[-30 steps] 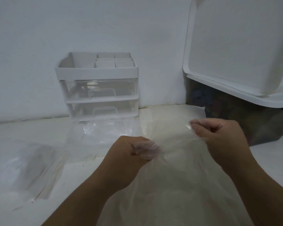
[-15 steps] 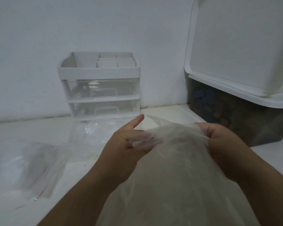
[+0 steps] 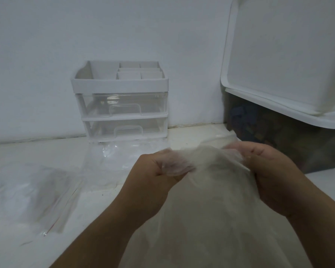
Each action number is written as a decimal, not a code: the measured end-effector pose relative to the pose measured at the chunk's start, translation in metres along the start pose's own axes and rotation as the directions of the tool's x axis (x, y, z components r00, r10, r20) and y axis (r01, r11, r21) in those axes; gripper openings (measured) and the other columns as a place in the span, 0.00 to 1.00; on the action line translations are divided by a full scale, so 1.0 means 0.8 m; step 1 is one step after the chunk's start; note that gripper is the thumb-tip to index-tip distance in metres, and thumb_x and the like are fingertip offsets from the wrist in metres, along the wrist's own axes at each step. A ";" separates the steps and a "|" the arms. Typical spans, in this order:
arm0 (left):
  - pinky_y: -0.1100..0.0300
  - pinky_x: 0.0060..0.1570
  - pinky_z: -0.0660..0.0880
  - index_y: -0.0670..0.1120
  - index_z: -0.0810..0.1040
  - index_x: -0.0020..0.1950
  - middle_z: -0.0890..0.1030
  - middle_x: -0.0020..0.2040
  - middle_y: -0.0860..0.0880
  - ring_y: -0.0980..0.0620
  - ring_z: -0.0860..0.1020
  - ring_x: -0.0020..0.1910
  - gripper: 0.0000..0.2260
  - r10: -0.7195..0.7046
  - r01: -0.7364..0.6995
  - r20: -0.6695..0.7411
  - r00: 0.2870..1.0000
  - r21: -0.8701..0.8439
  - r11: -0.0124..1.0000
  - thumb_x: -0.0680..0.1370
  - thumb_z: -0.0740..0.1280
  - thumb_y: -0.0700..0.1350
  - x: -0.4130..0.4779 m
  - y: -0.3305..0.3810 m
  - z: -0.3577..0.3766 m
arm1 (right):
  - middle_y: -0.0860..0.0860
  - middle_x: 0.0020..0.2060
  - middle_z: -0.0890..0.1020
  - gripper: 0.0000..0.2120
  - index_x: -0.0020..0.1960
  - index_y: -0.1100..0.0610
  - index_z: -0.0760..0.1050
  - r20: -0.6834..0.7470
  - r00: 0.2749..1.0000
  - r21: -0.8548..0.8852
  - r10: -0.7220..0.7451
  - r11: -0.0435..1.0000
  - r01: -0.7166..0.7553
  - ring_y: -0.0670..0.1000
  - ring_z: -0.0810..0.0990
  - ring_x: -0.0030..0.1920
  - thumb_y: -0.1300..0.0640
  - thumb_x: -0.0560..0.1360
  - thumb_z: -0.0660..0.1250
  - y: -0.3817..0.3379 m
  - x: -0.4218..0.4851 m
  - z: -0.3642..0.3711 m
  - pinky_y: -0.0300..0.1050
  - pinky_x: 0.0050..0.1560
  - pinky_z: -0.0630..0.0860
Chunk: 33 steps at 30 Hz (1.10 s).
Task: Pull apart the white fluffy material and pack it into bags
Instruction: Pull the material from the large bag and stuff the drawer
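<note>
I am gripping a hazy, see-through plastic bag [image 3: 211, 219] that is showing off-white fluffy fibre filling [image 3: 207, 157] through its film. The small plastic drawer unit [image 3: 122, 105] is showing a plain white top over clear drawers. The big storage bin [image 3: 278, 144] is looking smoky dark under its white lid [image 3: 278, 55]. A flat clear zip bag [image 3: 27, 196] is showing a thin red line against the cream tabletop [image 3: 17, 151]

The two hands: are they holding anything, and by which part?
Both hold the large clear bag of white fluffy material: the left hand and the right hand each grip its bunched top edge, one on either side.
</note>
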State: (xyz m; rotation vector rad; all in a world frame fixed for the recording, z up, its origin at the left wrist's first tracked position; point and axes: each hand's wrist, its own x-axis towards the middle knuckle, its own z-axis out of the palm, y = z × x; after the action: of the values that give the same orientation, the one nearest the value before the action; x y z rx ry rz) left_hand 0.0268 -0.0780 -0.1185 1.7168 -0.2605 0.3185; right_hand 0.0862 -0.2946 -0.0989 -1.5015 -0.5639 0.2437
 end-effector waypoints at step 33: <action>0.57 0.47 0.79 0.45 0.87 0.47 0.85 0.45 0.39 0.47 0.81 0.41 0.08 -0.278 0.272 -0.048 0.959 -0.099 0.957 0.80 0.67 0.43 0.001 -0.007 0.000 | 0.59 0.33 0.83 0.26 0.44 0.62 0.83 -0.125 0.987 -0.079 0.105 0.990 -0.116 0.57 0.77 0.34 0.38 0.63 0.76 0.000 0.000 -0.002 0.55 0.40 0.73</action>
State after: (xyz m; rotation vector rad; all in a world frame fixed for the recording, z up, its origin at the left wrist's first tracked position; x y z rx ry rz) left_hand 0.0295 -0.0772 -0.1236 1.6248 0.0107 0.1504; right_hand 0.0869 -0.2958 -0.0987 -1.6221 -0.3991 0.2149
